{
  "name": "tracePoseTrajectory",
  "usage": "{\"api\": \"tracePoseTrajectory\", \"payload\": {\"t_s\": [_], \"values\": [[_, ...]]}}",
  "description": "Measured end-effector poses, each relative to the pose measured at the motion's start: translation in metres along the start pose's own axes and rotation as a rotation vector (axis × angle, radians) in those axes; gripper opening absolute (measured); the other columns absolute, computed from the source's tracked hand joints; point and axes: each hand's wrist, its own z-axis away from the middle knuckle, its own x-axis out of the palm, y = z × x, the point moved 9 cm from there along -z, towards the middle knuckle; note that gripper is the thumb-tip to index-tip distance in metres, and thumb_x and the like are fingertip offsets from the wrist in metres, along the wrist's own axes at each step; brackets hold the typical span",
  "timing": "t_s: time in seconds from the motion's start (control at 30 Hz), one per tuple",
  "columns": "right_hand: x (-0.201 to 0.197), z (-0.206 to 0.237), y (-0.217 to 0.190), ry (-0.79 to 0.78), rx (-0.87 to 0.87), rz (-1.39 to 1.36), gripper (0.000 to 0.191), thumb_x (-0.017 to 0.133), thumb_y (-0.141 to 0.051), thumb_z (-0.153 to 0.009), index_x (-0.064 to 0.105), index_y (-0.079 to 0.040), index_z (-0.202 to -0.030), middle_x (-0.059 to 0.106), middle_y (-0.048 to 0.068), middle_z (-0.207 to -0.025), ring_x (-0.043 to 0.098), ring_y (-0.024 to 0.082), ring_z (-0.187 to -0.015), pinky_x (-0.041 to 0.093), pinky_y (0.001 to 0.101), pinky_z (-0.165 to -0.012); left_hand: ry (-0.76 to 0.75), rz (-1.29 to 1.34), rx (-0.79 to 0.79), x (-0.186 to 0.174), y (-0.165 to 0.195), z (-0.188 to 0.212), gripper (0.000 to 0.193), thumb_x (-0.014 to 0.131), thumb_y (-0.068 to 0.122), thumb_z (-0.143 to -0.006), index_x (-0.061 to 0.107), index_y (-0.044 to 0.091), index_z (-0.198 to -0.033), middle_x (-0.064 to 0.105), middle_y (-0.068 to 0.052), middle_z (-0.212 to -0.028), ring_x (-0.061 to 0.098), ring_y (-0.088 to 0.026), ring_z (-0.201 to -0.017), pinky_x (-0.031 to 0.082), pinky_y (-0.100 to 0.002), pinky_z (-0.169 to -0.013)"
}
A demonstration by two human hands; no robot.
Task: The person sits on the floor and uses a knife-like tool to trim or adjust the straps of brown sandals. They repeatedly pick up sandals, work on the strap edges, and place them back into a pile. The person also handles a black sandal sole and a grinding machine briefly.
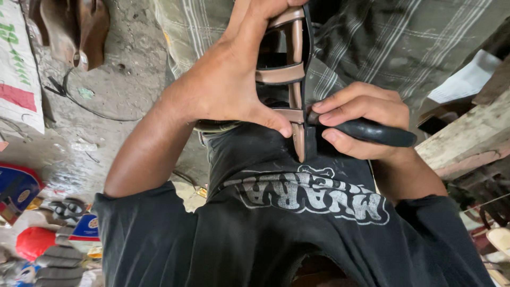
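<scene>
My left hand (234, 79) grips a brown strapped sandal (291, 74) with a black sole, held upright against my lap, thumb pressed on its lower strap. My right hand (361, 119) is closed around the black handle of a tool (380, 133), whose tip meets the sandal's edge near the lower straps. The tool's working end is hidden between the fingers and the sandal. My black printed shirt (297, 223) fills the lower part of the view.
Plaid cloth (404, 37) covers my lap behind the sandal. A wooden plank (467, 138) lies at the right. On the concrete floor (106, 95) at the left are a cable, brown leather pieces (74, 29), a printed sack (18, 69) and colourful packets (32, 234).
</scene>
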Motion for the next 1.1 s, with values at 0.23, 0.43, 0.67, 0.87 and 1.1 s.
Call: {"api": "tracePoseTrajectory", "payload": {"t_s": [0.23, 0.43, 0.67, 0.87, 1.1], "values": [[0.007, 0.005, 0.005, 0.084, -0.061, -0.033, 0.016, 0.079, -0.007, -0.086, 0.070, 0.001, -0.096, 0.072, 0.018, -0.105, 0.075, 0.026, -0.095, 0.063, 0.0314, -0.079, 0.004, 0.012, -0.106, 0.014, -0.016, 0.000, 0.126, 0.108, 0.048, -0.068, 0.023, 0.013, -0.155, 0.033, -0.018, -0.151, 0.045, -0.040, -0.143, 0.051, -0.045, -0.118], [0.014, -0.009, -0.001, 0.050, -0.183, -0.051, 0.014, 0.079, -0.003, -0.086, 0.070, 0.002, -0.094, 0.072, 0.019, -0.101, 0.076, 0.032, -0.100, 0.065, 0.0394, -0.090, -0.017, 0.025, -0.104, 0.014, -0.014, -0.001, 0.127, 0.110, 0.048, -0.067, 0.024, 0.014, -0.154, 0.035, -0.017, -0.155, 0.046, -0.039, -0.145, 0.051, -0.043, -0.115], [0.007, -0.020, 0.014, -0.065, -0.026, -0.227, 0.017, 0.078, -0.005, -0.087, 0.070, 0.001, -0.100, 0.073, 0.017, -0.106, 0.077, 0.027, -0.099, 0.065, 0.0320, -0.085, -0.079, 0.062, 0.024, -0.006, -0.016, -0.006, 0.111, 0.102, 0.044, -0.083, 0.026, 0.016, -0.158, 0.035, -0.011, -0.156, 0.040, -0.029, -0.150, 0.043, -0.041, -0.126], [0.012, -0.032, 0.011, -0.124, 0.014, -0.205, 0.016, 0.080, -0.004, -0.087, 0.072, 0.001, -0.100, 0.072, 0.015, -0.103, 0.076, 0.025, -0.097, 0.063, 0.0313, -0.088, -0.043, 0.124, 0.012, 0.004, -0.016, -0.006, 0.109, 0.102, 0.045, -0.082, 0.028, 0.018, -0.157, 0.035, -0.008, -0.157, 0.040, -0.027, -0.149, 0.045, -0.039, -0.125], [-0.005, -0.041, 0.006, -0.061, -0.059, -0.076, 0.019, 0.079, -0.009, -0.086, 0.072, 0.002, -0.100, 0.073, 0.016, -0.104, 0.074, 0.021, -0.088, 0.059, 0.0264, -0.077, -0.023, 0.155, 0.062, -0.012, -0.012, -0.009, 0.094, 0.098, 0.023, -0.093, 0.031, 0.021, -0.158, 0.033, -0.001, -0.161, 0.038, -0.023, -0.153, 0.040, -0.036, -0.125]]}}
